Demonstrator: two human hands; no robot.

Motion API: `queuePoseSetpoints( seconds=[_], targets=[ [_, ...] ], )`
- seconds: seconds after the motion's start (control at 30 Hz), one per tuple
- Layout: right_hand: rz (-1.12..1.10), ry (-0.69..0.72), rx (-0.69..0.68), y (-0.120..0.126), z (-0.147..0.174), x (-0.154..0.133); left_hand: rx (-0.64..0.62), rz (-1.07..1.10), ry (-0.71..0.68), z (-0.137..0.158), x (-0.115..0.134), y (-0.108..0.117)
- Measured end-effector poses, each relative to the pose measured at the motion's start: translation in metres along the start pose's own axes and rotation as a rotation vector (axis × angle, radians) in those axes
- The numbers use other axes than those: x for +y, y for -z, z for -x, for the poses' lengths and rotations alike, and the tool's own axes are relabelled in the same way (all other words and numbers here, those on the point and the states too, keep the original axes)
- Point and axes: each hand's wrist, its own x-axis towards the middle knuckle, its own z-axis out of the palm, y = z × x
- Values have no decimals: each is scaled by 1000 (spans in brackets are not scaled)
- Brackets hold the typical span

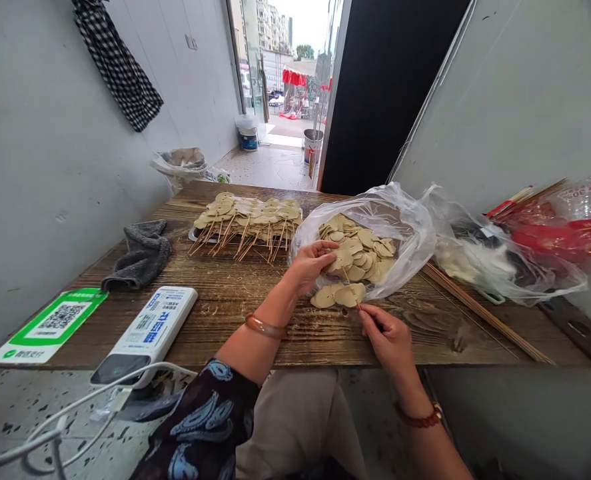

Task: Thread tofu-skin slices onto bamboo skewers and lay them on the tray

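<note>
at eleven o'clock, skewers look done, at one, slices remain; right hand pinches a stick, left hand's grip unclear.

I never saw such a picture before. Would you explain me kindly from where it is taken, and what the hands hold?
There is no machine here. A person wears one camera on the head, looking forward and down at their own bare hands. On the wooden table are filled skewers, a plastic bag of pale slices, bare sticks, a grey cloth, a code card and a white device. The right hand holds a loaded skewer. The left hand is at the bag's slices; its grip is unclear.
</note>
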Motion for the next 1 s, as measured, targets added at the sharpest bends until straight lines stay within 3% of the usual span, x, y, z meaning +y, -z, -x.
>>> queuePoseSetpoints(
  seconds=[0.5,0.87,1.0],
  targets=[
    [24,24,25,-2,0,4,-33,50,30,0,-3,-2],
    [7,-8,4,-1,0,0,11,-322,-196,-3,-7,-5],
    [0,5,15,-1,0,2,31,-329,-191,-2,-6,-5]
  ],
)
